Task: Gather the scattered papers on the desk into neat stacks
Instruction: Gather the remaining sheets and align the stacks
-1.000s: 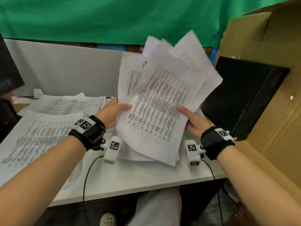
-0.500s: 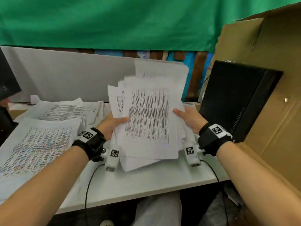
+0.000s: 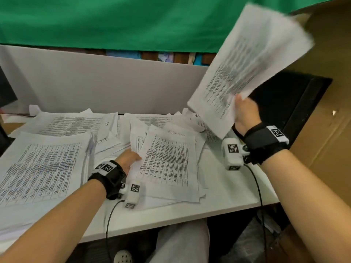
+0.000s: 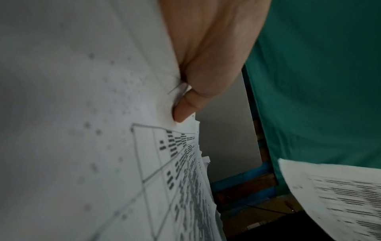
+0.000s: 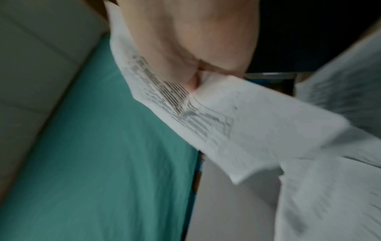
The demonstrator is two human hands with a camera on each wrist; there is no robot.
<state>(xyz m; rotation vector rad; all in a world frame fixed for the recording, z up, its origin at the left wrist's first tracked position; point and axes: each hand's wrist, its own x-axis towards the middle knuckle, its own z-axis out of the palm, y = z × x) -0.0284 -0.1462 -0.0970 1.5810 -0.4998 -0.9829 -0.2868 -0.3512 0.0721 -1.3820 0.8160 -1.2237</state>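
My right hand pinches a printed sheet by its lower edge and holds it raised and tilted at the right; the right wrist view shows the thumb pressing that sheet. A loose pile of printed papers lies on the white desk in the middle. My left hand grips the pile's left edge, fingers tucked under the sheets; the left wrist view shows its thumb pinching the pile.
A larger spread of printed sheets covers the desk's left side, with more behind. A grey partition backs the desk. A black device stands inside a cardboard box at the right. Green cloth hangs behind.
The bundle held upright by both hands now lies on the desk under my left hand. My right hand has lifted one sheet up and to the right.
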